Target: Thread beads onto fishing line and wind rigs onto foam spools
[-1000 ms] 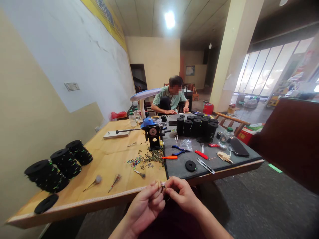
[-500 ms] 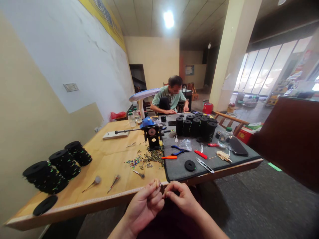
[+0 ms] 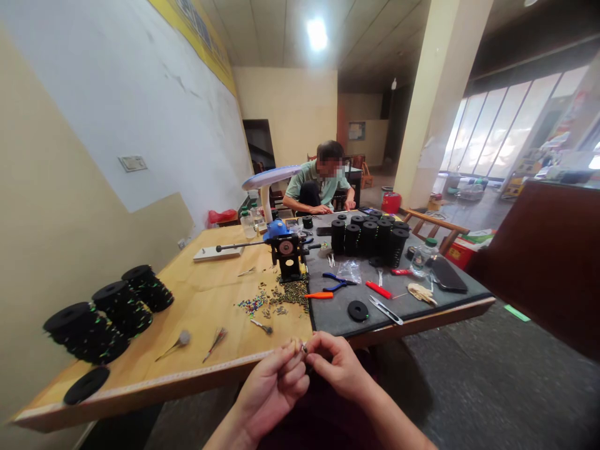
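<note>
My left hand [image 3: 274, 387] and my right hand [image 3: 340, 367] meet just below the near edge of the wooden table [image 3: 206, 300]. Both are closed in a pinch around one tiny metal part [image 3: 304, 347] held between the fingertips. What the part is cannot be made out. Straight ahead on the table lies a scatter of small beads and metal bits [image 3: 276, 299]. A small black and blue hand-crank machine [image 3: 285, 250] stands behind them.
Black spools [image 3: 100, 315] lie at the table's left, and more black spools [image 3: 370, 237] stand on a grey mat [image 3: 337, 315]. Pliers [image 3: 340, 282], red tools and scissors [image 3: 385, 310] lie there. Another person [image 3: 323, 181] sits at the far end. A desk lamp [image 3: 267, 187] stands near them.
My hands dropped slightly and then rose again, staying pinched together on the tiny part. Nothing on the table has moved.
</note>
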`<state>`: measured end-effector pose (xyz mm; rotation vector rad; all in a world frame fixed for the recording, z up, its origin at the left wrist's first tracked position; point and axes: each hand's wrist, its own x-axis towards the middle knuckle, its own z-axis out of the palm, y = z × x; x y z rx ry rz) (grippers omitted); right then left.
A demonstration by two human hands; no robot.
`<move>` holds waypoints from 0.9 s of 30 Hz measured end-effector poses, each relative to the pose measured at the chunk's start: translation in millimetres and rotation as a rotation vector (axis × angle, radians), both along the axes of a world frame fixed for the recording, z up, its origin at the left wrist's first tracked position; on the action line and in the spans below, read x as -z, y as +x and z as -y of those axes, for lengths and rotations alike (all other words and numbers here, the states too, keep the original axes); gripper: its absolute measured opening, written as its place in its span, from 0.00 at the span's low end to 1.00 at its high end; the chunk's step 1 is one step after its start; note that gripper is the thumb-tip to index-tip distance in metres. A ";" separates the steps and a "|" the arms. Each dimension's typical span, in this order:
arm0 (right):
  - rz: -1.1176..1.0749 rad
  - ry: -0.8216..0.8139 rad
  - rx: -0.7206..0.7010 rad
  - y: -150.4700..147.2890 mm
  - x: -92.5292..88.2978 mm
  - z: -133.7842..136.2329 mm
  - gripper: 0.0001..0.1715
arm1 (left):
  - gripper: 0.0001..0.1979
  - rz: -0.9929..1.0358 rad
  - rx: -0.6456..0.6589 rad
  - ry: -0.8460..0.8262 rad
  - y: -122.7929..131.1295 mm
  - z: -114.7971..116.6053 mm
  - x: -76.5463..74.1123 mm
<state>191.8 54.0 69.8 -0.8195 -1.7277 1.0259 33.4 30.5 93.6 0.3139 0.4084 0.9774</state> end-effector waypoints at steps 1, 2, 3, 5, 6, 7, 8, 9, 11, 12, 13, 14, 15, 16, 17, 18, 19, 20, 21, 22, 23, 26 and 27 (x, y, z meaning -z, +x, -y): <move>-0.004 0.005 -0.001 -0.1 1.1 0.1 0.08 | 0.12 -0.002 0.000 0.003 0.1 0.5 -0.9; -0.008 0.007 -0.001 0.0 2.3 0.4 0.08 | 0.12 -0.007 -0.002 0.007 0.1 1.0 -1.9; -0.011 0.008 -0.002 0.1 3.7 0.9 0.09 | 0.12 -0.013 -0.006 0.010 0.2 1.4 -2.8; -0.017 -0.001 -0.010 0.3 7.0 2.0 0.10 | 0.12 -0.030 -0.017 0.011 -0.1 2.0 -4.3; -0.020 -0.009 -0.015 0.3 8.9 2.5 0.10 | 0.11 -0.036 -0.023 0.010 -0.4 2.0 -4.6; -0.022 -0.017 -0.018 0.4 10.8 2.9 0.10 | 0.11 -0.039 -0.025 0.008 -0.6 1.9 -4.7; -0.023 -0.023 -0.019 0.4 12.8 3.3 0.10 | 0.11 -0.039 -0.025 0.007 -0.9 1.7 -4.5; -0.022 -0.025 -0.018 0.5 14.6 3.7 0.10 | 0.11 -0.039 -0.023 0.006 -1.0 1.5 -4.3; -0.018 -0.026 -0.011 1.1 17.6 4.3 0.10 | 0.11 -0.042 -0.020 0.015 -0.9 1.1 -4.1; -0.018 -0.028 -0.010 1.6 18.5 4.7 0.10 | 0.11 -0.048 -0.020 0.021 -0.7 1.0 -4.3; -0.019 -0.030 -0.008 2.3 18.9 5.1 0.10 | 0.11 -0.052 -0.020 0.026 -0.3 0.8 -4.7; -0.018 -0.032 -0.006 3.0 18.8 5.5 0.10 | 0.11 -0.054 -0.018 0.030 0.1 0.8 -5.2; -0.014 -0.033 0.000 3.8 18.3 5.9 0.10 | 0.11 -0.054 -0.015 0.030 0.6 0.7 -5.8; -0.008 -0.031 0.002 4.6 17.3 6.2 0.10 | 0.11 -0.051 -0.010 0.026 1.0 0.6 -6.4; -0.002 -0.029 0.000 5.3 15.8 6.4 0.09 | 0.11 -0.046 -0.005 0.021 1.5 0.6 -6.9; -0.001 -0.027 -0.007 5.9 14.1 6.4 0.08 | 0.11 -0.040 0.001 0.017 1.9 0.5 -7.2; -0.004 -0.028 -0.017 6.3 12.1 6.2 0.07 | 0.11 -0.034 0.007 0.013 2.2 0.5 -7.3; -0.014 -0.030 -0.028 6.4 9.9 5.7 0.07 | 0.11 -0.028 0.010 0.009 2.4 0.4 -7.2; -0.027 -0.033 -0.035 6.3 7.6 5.1 0.07 | 0.11 -0.021 0.012 0.003 2.4 0.2 -6.7; -0.037 -0.037 -0.035 5.9 5.4 4.3 0.07 | 0.11 -0.017 0.010 -0.003 2.3 0.0 -6.0; -0.045 -0.039 -0.027 5.2 3.4 3.4 0.07 | 0.11 -0.015 0.008 -0.009 2.0 -0.2 -5.2; -0.047 -0.031 0.002 2.2 -1.0 1.2 0.07 | 0.10 -0.018 0.004 -0.014 0.7 -0.7 -2.1; -0.047 -0.027 0.007 1.3 -1.8 0.8 0.08 | 0.10 -0.020 0.004 -0.011 0.3 -0.7 -1.2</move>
